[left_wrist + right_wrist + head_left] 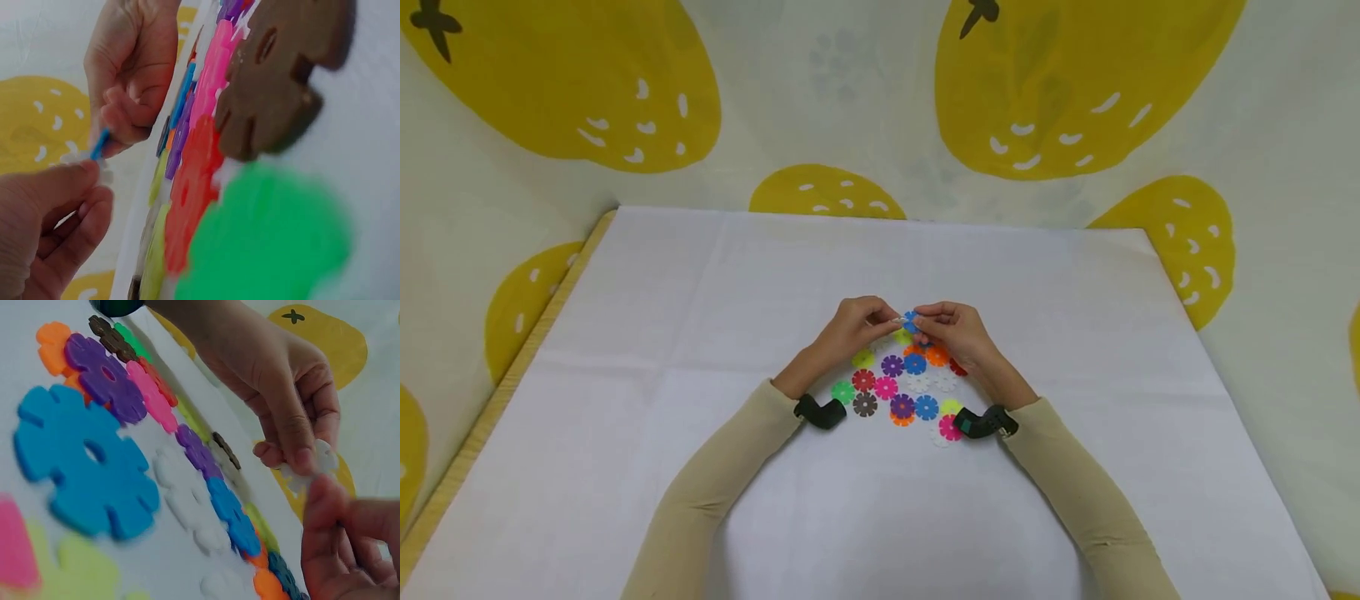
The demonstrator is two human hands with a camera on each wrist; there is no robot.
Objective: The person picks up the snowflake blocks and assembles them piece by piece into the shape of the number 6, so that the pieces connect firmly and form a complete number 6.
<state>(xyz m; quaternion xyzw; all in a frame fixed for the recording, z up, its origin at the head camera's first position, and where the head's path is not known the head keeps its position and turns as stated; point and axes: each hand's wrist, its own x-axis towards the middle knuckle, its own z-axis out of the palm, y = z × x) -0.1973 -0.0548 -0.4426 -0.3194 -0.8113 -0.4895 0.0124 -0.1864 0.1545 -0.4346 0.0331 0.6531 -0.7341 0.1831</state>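
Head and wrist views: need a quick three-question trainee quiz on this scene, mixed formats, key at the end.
1. Which colour of disc does the left hand pinch?
a) green
b) white
c) red

2. True or false: the right hand is holding nothing.

3. Fill in: on the near side of the spread in the head view, a ____ disc partly covers an orange disc.

Key:
1. b, a white disc.
2. False; it pinches a blue disc.
3. Purple; the purple disc lies over the orange one.
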